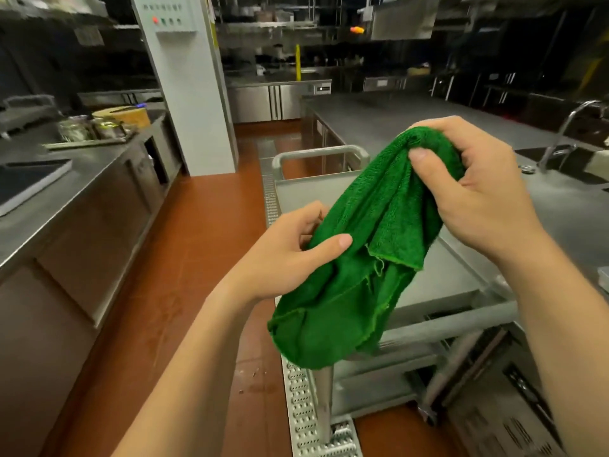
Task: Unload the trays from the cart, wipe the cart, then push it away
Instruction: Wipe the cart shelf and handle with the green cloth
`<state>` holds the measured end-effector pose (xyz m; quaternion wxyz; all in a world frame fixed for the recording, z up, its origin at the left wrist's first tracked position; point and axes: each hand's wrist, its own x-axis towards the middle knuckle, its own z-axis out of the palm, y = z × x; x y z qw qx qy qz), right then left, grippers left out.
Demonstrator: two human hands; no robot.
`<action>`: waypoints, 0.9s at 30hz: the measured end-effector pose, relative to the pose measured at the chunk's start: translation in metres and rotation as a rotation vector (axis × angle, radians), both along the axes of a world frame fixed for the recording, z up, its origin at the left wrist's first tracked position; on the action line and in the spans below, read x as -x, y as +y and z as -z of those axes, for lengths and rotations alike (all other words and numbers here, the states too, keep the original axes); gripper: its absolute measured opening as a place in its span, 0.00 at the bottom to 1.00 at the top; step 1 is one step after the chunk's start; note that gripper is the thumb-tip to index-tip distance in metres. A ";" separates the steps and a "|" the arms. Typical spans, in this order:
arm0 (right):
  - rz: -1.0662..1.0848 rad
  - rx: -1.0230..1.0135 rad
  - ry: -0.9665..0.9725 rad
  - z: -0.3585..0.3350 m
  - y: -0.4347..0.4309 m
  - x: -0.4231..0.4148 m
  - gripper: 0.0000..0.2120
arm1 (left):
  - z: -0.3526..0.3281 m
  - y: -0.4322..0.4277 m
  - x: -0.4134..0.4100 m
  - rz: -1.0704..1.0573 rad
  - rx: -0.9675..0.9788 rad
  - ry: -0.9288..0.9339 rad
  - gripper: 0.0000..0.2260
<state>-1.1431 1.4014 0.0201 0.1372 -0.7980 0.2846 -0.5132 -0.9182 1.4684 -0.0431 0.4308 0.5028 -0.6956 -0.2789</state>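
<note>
A green terry cloth (359,258) hangs bunched in the air above the steel cart (296,196). My right hand (474,192) pinches its upper end between thumb and fingers. My left hand (290,255) grips its left edge lower down. The cart's top shelf shows bare metal behind the cloth, with a curved handle (319,153) at its far end. Lower cart rails (428,324) show beneath the cloth. No tray is visible on the cart's top shelf.
A steel counter (66,192) runs along the left with jars on a tray (92,130) and a dark board (26,179). A steel worktable (412,120) with a sink and tap (566,136) lies right. A floor drain grate (303,407) crosses the red floor.
</note>
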 end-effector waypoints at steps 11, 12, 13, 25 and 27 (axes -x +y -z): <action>0.179 -0.123 -0.024 0.035 -0.139 -0.083 0.08 | 0.009 -0.150 -0.109 0.028 -0.066 -0.081 0.20; 0.203 -0.143 -0.022 0.036 -0.148 -0.086 0.08 | 0.008 -0.165 -0.117 0.056 -0.083 -0.107 0.19; 0.229 -0.161 -0.020 0.039 -0.157 -0.087 0.08 | 0.008 -0.182 -0.123 0.086 -0.112 -0.130 0.18; 0.782 -0.387 0.084 0.099 -0.211 -0.066 0.09 | 0.072 -0.386 -0.103 0.520 -0.048 -0.310 0.18; 0.876 -0.403 0.081 0.103 -0.209 -0.057 0.09 | 0.076 -0.408 -0.081 0.553 0.022 -0.353 0.15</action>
